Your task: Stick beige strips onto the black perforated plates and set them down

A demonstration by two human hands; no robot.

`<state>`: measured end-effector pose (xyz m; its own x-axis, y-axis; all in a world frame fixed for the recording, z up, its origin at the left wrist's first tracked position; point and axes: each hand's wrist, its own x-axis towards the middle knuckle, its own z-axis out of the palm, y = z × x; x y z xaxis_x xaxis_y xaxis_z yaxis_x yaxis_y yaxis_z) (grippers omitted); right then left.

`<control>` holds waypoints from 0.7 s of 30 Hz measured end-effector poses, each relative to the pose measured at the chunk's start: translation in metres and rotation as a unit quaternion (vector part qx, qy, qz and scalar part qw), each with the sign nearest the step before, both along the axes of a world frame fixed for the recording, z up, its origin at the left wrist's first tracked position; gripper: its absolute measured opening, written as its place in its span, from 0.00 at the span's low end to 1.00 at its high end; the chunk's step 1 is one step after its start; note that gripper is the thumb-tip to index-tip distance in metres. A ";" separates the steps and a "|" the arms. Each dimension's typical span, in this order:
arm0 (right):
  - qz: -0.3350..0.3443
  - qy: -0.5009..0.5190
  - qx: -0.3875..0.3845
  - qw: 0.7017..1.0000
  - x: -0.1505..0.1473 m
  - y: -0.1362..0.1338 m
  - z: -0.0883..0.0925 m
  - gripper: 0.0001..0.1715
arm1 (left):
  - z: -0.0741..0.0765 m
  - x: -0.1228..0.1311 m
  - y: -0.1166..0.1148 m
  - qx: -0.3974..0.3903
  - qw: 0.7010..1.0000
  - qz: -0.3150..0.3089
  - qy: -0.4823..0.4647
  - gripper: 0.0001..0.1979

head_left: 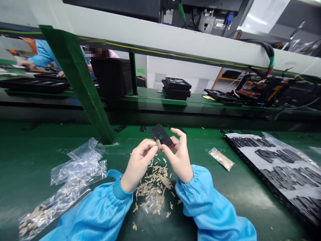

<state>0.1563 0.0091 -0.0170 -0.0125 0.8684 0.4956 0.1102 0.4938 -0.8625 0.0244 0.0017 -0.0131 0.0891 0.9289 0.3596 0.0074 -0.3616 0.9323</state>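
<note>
Head view: on your green bench (32, 160), a black tray (273, 174) lies at the right edge, plastic bags (77, 167) at the left, tan strips (154, 187) between. Above the strips, your right hand (179, 157) pinches a black plate (160, 135), long axis slanting far-left to near-right; your left hand (139, 164) pinches a strip (158, 144) against its lower edge.

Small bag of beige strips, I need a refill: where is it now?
In the head view, the small clear bag lies on the green workbench, right of the right hand and left of the black tray.
</note>
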 end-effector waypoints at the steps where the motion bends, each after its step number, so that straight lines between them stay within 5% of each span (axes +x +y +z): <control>1: 0.001 -0.010 0.003 1.000 0.001 0.000 0.000 0.29 | 0.000 0.000 0.000 -0.004 1.000 -0.007 -0.001 0.07; 8: 0.011 -0.059 0.022 0.998 0.001 0.002 -0.001 0.34 | 0.000 -0.004 0.004 0.000 1.000 0.020 -0.002 0.07; 14: -0.085 -0.081 0.089 0.989 0.009 0.004 0.009 0.02 | 0.009 -0.014 0.000 0.123 0.973 0.129 0.144 0.07; 21: -0.084 -0.092 0.080 0.989 0.009 -0.001 0.012 0.05 | 0.011 -0.013 -0.007 0.241 0.929 0.162 0.228 0.06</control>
<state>0.1650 0.0083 -0.0049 0.0218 0.7763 0.6300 0.3495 0.5845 -0.7323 0.0111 -0.0050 -0.0021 0.0780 0.6737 0.7349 0.5426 -0.6471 0.5356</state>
